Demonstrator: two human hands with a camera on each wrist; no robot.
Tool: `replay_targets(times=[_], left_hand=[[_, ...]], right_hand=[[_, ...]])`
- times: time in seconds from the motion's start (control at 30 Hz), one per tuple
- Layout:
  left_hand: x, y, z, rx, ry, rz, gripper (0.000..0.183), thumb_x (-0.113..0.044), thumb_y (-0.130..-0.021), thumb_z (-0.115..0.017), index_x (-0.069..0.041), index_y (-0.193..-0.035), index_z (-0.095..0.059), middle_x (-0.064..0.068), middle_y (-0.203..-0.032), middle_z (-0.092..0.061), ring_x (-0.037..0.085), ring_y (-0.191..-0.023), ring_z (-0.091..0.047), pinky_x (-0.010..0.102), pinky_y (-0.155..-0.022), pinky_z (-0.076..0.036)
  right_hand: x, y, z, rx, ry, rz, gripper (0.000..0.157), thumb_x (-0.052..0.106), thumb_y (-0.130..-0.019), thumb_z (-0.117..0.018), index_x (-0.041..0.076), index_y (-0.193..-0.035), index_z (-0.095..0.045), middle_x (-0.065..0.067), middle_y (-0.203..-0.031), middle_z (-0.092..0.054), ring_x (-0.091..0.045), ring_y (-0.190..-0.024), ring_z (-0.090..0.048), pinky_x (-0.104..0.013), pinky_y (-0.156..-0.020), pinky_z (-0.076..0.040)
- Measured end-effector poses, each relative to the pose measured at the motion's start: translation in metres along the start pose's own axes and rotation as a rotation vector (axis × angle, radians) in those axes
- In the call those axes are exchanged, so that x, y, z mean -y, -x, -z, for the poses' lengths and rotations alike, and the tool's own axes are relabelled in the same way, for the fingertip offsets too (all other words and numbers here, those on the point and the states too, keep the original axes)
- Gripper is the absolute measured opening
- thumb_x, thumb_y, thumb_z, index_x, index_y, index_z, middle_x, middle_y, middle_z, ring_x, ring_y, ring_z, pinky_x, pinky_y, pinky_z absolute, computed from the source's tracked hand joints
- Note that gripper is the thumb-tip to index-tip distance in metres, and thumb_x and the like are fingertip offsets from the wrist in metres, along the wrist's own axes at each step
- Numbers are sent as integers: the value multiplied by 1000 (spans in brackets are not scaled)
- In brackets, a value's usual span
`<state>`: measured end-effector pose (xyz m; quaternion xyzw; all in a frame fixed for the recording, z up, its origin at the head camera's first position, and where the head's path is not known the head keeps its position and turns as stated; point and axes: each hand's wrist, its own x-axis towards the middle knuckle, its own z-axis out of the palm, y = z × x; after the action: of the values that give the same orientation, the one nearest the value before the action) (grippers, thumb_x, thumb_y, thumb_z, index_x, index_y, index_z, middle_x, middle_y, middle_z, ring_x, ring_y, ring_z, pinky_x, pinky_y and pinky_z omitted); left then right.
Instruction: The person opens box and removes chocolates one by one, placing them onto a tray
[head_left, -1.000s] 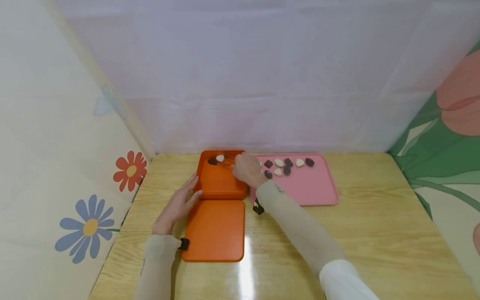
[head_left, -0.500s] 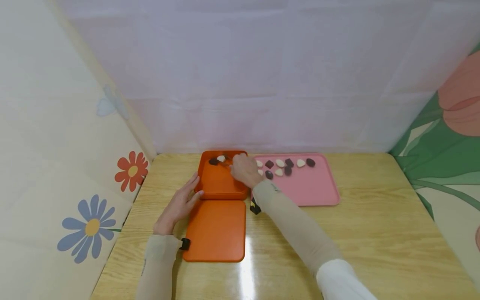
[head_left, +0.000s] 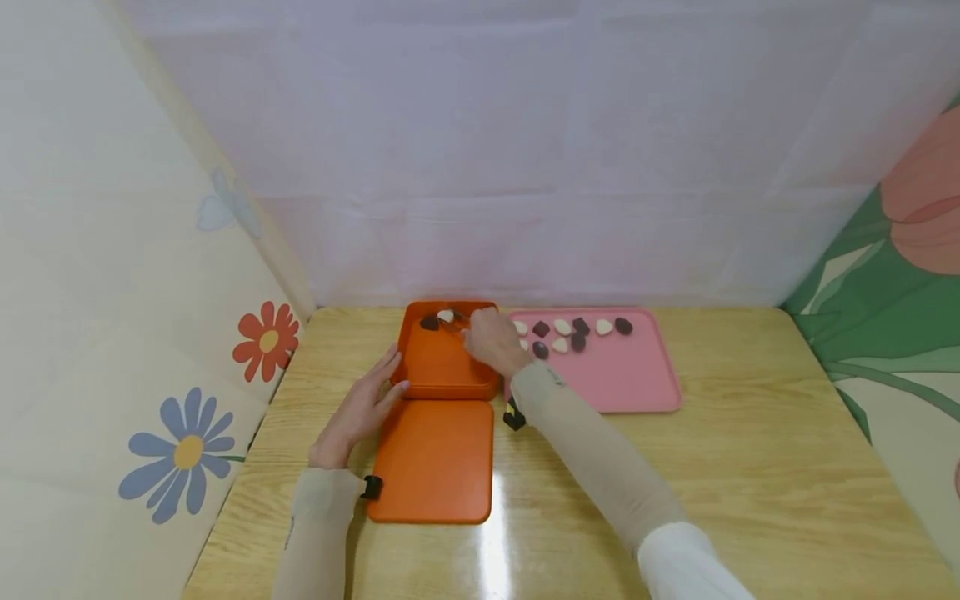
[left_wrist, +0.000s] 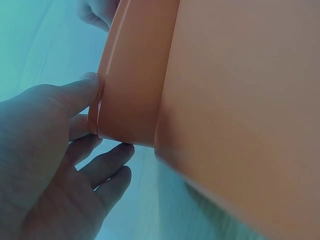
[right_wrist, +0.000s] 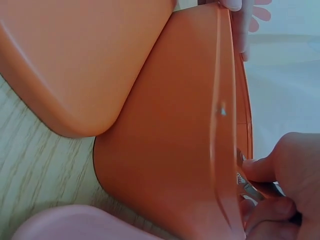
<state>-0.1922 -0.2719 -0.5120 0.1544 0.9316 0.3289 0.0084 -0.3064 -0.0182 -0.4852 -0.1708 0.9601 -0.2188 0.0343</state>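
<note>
An orange box (head_left: 442, 390) stands open at the back of the table. Inside it, near the far left corner, a white chocolate-like piece (head_left: 446, 316) lies beside a dark piece (head_left: 429, 323). My right hand (head_left: 491, 337) reaches over the box's right side and grips small metal tongs (right_wrist: 247, 189), whose tips are at the white piece. My left hand (head_left: 362, 410) rests at the box's near left corner, its thumb (left_wrist: 82, 92) on the front rim and its other fingers along the left side.
An orange lid (head_left: 435, 462) lies flat in front of the box. To the box's right is a pink tray (head_left: 622, 375) bearing several dark and white pieces (head_left: 562, 327) in rows. A pale cloth wall (head_left: 480, 208) rises right behind both.
The head view has shifted slightly. Both hands keep their places at the box, and the tongs stay beside the white piece.
</note>
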Motion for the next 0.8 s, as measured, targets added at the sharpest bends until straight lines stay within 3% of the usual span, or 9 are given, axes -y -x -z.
replay_targets(times=[0.43,0.6,0.8], left_hand=[[2,-1,-2,3,6,8,68,-26,-112,-59,3,-166,-30,15,-178,-20,40,-162,-26,61,-127,-28],[3,-1,-2,2,8,11,68,-28,-112,-58,3,-166,-30,15,-178,-20,40,-162,-25,62,-127,-28],[2,-1,-1,4,2,7,67,-28,-112,-58,2,-166,-30,15,-178,-20,40,-162,-26,62,-127,-29]], right_hand=[[-5,15,9,-1,-106,-7,54,30,-110,-62,16,-60,-46,6,-54,-33,-8,-42,-33,-22,-40,-25],[-2,24,14,-1,-163,-9,46,31,-109,-63,12,-68,-57,4,-56,-40,-9,-43,-37,-21,-40,-28],[-2,37,23,0,-231,-11,35,32,-110,-62,6,-88,-71,2,-57,-45,-10,-42,-39,-22,-37,-29]])
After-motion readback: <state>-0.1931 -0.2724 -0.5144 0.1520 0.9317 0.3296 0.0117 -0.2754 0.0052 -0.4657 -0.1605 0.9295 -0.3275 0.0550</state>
